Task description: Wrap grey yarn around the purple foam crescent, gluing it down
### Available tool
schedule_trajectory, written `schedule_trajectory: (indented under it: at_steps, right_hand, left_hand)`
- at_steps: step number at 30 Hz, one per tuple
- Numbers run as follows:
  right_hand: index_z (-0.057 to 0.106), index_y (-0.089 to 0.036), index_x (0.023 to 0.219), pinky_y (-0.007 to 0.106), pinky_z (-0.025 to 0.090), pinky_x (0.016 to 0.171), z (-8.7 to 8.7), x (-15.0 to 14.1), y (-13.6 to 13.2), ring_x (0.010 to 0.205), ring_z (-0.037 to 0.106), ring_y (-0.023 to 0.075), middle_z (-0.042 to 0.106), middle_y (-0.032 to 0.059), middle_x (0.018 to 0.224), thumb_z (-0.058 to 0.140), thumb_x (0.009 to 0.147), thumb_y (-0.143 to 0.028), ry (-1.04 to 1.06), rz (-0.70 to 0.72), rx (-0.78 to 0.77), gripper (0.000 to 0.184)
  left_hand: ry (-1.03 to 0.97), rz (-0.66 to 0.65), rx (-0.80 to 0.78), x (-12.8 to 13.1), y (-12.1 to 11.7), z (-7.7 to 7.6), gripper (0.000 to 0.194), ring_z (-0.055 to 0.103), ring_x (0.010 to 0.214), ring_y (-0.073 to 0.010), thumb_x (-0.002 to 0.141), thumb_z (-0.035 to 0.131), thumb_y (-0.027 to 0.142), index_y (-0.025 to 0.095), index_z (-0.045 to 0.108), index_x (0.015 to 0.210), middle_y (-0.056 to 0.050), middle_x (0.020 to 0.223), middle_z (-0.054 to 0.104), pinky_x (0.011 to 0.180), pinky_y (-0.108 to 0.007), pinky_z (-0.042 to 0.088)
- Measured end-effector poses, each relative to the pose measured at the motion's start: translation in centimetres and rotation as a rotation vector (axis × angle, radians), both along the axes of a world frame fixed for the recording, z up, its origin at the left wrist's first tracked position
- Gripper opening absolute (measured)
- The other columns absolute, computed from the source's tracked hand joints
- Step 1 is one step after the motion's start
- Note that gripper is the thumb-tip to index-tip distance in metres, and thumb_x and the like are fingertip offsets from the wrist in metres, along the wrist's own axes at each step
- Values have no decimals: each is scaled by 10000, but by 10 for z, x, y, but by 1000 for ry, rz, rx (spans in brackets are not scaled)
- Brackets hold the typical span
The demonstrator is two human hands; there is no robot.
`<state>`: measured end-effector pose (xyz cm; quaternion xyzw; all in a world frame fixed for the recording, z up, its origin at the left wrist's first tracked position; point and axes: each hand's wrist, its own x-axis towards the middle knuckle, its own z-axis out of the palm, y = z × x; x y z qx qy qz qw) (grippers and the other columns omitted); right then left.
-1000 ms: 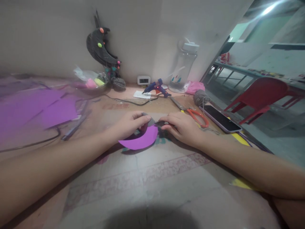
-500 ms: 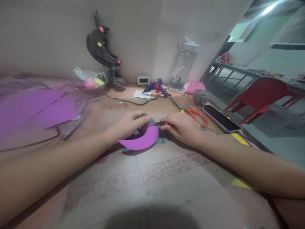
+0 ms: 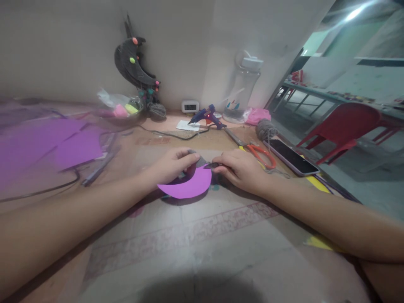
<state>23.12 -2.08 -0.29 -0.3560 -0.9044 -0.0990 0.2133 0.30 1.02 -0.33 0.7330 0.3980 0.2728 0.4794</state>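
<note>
The purple, crescent-shaped sheet, likely paper, has shifted slightly to the right since the earlier frame, and more of its upper right end shows. The slim, dark, pointed piece by that end has dipped a little, its tip now over or against the purple edge — contact is too blurred to confirm. My reading is that the work in hand is centred on that upper right end, though its result cannot be made out.

The left hand has its fingers closed, pinching a small, flat, grey piece above the crescent. Whether the two are joined, I cannot tell. The right hand grips the dark piece between thumb and bent fingers. The crescent lies low over the table, in front of the left hand, its pointed end to the left and a shadow beneath it.

Beyond the hands, a blue glue gun with a small red light stands with its nozzle over a white card. Orange-handled scissors lie behind the right hand — near a grey yarn ball and a black-screened phone.
</note>
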Motion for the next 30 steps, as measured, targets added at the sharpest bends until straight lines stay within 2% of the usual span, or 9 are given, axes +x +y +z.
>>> schedule_trajectory:
  at_steps: [16, 30]
  right_hand:
    - [670, -130, 980, 284, 351, 650, 1, 0, -2, 684, 570, 174, 657, 63, 737, 346, 994, -442, 27, 20, 4, 451]
    - [658, -136, 991, 291, 373, 680, 2, 1, -2, 719, 590, 182, 692, 69, 802, 391, 981, -369, 48, -40, -42, 355]
  left_hand:
    - [6, -13, 11, -1, 2, -2, 320, 482, 542, -106, 859, 494, 447, 190, 519, 670, 25, 613, 523, 479, -214, 364]
    - [-8, -1, 24, 0, 0, 0, 316, 478, 546, -109, 853, 501, 430, 188, 507, 649, 23, 602, 516, 490, -219, 368]
